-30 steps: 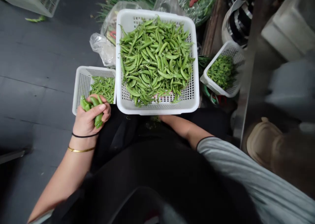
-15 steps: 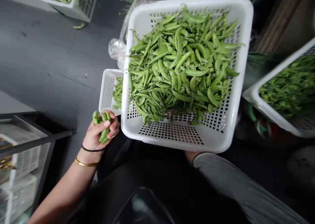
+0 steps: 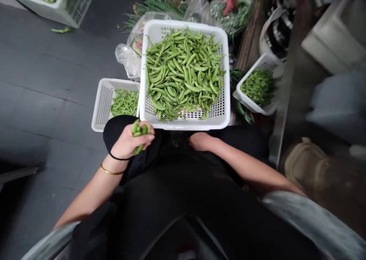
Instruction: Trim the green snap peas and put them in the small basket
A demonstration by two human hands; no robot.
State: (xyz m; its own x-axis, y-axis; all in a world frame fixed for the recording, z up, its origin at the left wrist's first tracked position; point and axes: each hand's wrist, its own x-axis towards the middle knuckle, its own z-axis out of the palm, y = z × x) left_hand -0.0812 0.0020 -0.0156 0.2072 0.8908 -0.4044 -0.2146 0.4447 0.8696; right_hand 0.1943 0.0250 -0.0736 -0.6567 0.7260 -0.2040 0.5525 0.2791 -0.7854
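My left hand (image 3: 140,137) is closed around several green pea pods (image 3: 138,149), just in front of the near left corner of a large white basket (image 3: 185,124). A heap of pea pods (image 3: 185,71) fills most of that basket. My right hand (image 3: 200,141) is low, by the basket's near edge and over my dark-clad lap. Its fingers are out of sight, so whether it grips anything does not show.
A smaller white basket (image 3: 98,107) with pea pods stands at the left on the grey floor (image 3: 57,88). Clear plastic bags (image 3: 128,61) and green stalks lie behind. At the right, a white basket (image 3: 243,94) holds leafy greens. Another pod basket (image 3: 76,8) is at upper left.
The view has shifted, and the large basket looks smaller and farther off. My left hand, still holding the pods, is nearer the basket's front. More of my right hand and a bare forearm show.
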